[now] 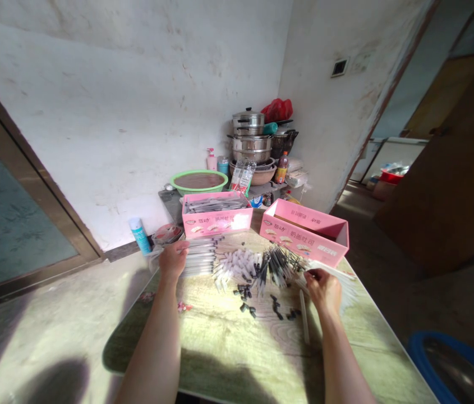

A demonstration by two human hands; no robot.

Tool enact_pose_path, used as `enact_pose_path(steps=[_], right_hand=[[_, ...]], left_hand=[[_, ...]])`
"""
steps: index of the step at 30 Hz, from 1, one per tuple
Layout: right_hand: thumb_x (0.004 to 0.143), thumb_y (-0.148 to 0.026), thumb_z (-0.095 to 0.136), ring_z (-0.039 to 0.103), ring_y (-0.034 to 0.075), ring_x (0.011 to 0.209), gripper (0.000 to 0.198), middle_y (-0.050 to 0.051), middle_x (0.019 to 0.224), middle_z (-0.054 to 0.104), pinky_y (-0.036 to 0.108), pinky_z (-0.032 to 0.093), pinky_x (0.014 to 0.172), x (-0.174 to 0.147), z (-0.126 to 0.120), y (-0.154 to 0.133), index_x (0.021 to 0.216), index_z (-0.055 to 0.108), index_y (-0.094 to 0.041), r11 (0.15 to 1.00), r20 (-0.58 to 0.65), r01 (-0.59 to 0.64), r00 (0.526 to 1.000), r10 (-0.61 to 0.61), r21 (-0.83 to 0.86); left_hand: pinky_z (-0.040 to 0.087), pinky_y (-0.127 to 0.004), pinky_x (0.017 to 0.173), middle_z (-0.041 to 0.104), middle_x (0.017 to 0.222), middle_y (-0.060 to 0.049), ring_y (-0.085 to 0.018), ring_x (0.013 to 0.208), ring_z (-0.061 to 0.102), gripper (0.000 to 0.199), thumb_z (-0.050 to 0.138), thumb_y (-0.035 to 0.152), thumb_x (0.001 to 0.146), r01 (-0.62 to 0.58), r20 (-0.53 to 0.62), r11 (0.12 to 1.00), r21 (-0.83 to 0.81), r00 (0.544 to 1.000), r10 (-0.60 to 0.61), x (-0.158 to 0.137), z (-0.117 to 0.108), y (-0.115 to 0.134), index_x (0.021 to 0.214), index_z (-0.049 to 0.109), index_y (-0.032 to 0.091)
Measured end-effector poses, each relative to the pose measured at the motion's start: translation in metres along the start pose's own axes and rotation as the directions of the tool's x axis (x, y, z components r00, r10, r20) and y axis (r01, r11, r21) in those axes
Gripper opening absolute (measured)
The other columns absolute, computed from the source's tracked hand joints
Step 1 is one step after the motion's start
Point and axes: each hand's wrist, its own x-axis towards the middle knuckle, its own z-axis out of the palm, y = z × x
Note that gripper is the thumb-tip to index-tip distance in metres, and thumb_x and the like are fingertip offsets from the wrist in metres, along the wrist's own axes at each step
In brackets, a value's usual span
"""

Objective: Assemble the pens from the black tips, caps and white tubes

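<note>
Left hand [173, 259]: at pen row [199, 258], grip unclear.
Right hand [324, 289]: apart, by pale tubes [347, 283], grip unclear.
White pieces [240, 261]: between hands, probably for easy reach.
Pink boxes [219, 223]: beyond both hands, likely saving space.

Tabletop [220, 336] smooth, wood-grained; black caps [252, 311] plastic; pots [252, 144] shiny metal; wall [136, 84] matt, stained.

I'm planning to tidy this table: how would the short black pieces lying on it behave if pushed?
The short black pieces may roll, since they look rounded. They are probably light, being tiny compared with the right hand. A push would likely scatter them, as they lie loose on the tabletop.
</note>
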Motion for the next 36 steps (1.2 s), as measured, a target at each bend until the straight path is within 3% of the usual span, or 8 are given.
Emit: enact_pose_path(steps=[5,12,18,21,24,28,32,36], right_hand=[[0.085,-0.026,0.067,0.076,0.031,0.077,0.013,0.015,0.079,0.08,0.033,0.042,0.059,-0.006,0.004,-0.005,0.08,0.079,-0.022,0.878,0.215,0.104,0.977,-0.002,-0.467],[0.093,-0.03,0.068,0.078,0.032,0.084,0.014,0.017,0.087,0.081,0.034,0.045,0.065,-0.011,0.011,-0.007,0.088,0.076,-0.02,0.802,0.28,0.182,0.96,-0.019,-0.569],[0.092,-0.031,0.063,0.075,0.031,0.073,0.017,0.017,0.077,0.078,0.035,0.044,0.062,-0.014,0.008,-0.016,0.088,0.075,-0.019,0.832,0.148,0.131,0.987,-0.06,-0.538],[0.089,-0.039,0.061,0.071,0.031,0.068,0.024,0.013,0.069,0.073,0.037,0.044,0.063,-0.014,0.002,-0.019,0.09,0.074,-0.019,0.908,-0.031,0.048,0.997,-0.067,-0.416],[0.083,-0.041,0.062,0.066,0.027,0.066,0.024,0.008,0.064,0.069,0.035,0.043,0.062,-0.013,-0.001,-0.018,0.074,0.069,-0.02,0.996,-0.147,0.024,0.988,-0.036,-0.081],[0.073,-0.043,0.07,0.053,0.017,0.049,0.027,0.002,0.052,0.062,0.029,0.04,0.049,-0.013,0.004,-0.019,0.061,0.057,-0.022,0.871,-0.058,-0.114,0.985,0.16,0.477],[0.061,-0.046,0.081,0.042,0.011,0.032,0.035,0.001,0.048,0.064,0.023,0.029,0.034,-0.014,0.013,-0.025,0.063,0.055,-0.022,0.608,0.171,-0.308,0.946,0.274,0.732],[0.059,-0.045,0.087,0.046,0.01,0.027,0.04,0.002,0.053,0.069,0.018,0.022,0.028,-0.018,0.017,-0.029,0.068,0.056,-0.021,0.53,0.269,-0.355,0.934,0.235,0.77]], left_hand=[[0.054,-0.036,0.094,0.081,0.099,-0.003,-0.029,0.108,0.072,0.025,0.06,0.008,0.088,-0.03,0.017,0.995,0.094,0.999,0.028,-0.002,0.002,0.001,0.105,0.076,0.018],[0.051,-0.043,0.105,0.081,0.115,-0.009,-0.029,0.111,0.072,0.025,0.063,0.01,0.088,-0.1,-0.014,0.989,0.109,0.995,0.102,-0.003,0.008,0.005,0.106,0.078,0.02],[0.052,-0.038,0.106,0.079,0.115,-0.008,-0.027,0.114,0.07,0.024,0.066,0.017,0.089,-0.408,-0.006,0.909,-0.088,0.912,0.409,-0.033,0.037,0.042,0.108,0.079,0.021],[0.054,-0.035,0.101,0.079,0.11,-0.006,-0.024,0.108,0.071,0.025,0.065,0.014,0.089,-0.535,0.09,0.82,-0.203,0.824,0.559,-0.059,0.058,0.065,0.107,0.08,0.022],[0.056,-0.031,0.091,0.078,0.103,-0.006,-0.021,0.095,0.073,0.023,0.064,0.012,0.091,-0.573,0.255,0.761,-0.306,0.721,0.645,-0.083,0.074,0.081,0.104,0.081,0.022],[0.052,-0.028,0.088,0.076,0.093,-0.004,-0.019,0.092,0.07,0.022,0.059,0.015,0.094,-0.609,0.419,0.727,-0.316,0.598,0.683,-0.101,0.08,0.092,0.093,0.08,0.021],[0.048,-0.028,0.08,0.073,0.085,-0.004,-0.019,0.086,0.067,0.017,0.064,0.021,0.09,-0.63,0.508,0.763,-0.147,0.614,0.604,-0.109,0.077,0.099,0.077,0.075,0.02],[0.045,-0.031,0.078,0.074,0.088,-0.006,-0.023,0.088,0.068,0.008,0.066,0.019,0.081,-0.647,0.533,0.763,0.016,0.651,0.541,-0.115,0.078,0.105,0.079,0.074,0.02]])
